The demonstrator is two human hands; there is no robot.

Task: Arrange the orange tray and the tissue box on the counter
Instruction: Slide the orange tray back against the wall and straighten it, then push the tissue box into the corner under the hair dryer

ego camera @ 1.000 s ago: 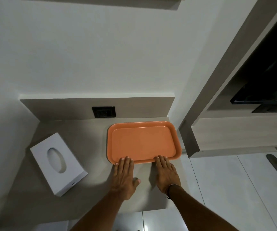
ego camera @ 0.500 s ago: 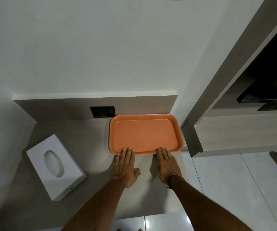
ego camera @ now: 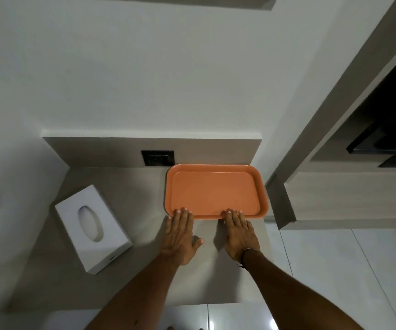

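The orange tray [ego camera: 214, 191] lies flat in the back right corner of the grey counter [ego camera: 125, 186], its far rim at the backsplash. My left hand [ego camera: 180, 236] and my right hand [ego camera: 239, 234] lie flat on the counter, fingers straight, with the fingertips touching the tray's near rim. Neither hand holds anything. The white tissue box [ego camera: 94, 228] with an oval opening on top sits at an angle at the counter's left side, apart from both hands.
A black wall socket [ego camera: 157, 158] sits in the backsplash just left of the tray's far corner. A wooden cabinet [ego camera: 349, 198] stands right of the counter, with a dark screen [ego camera: 387, 144] above it. White tiled floor [ego camera: 335, 282] lies to the right.
The tray has slid away from me to the backsplash, with both flat hands following its near rim. The tissue box has stayed in place.
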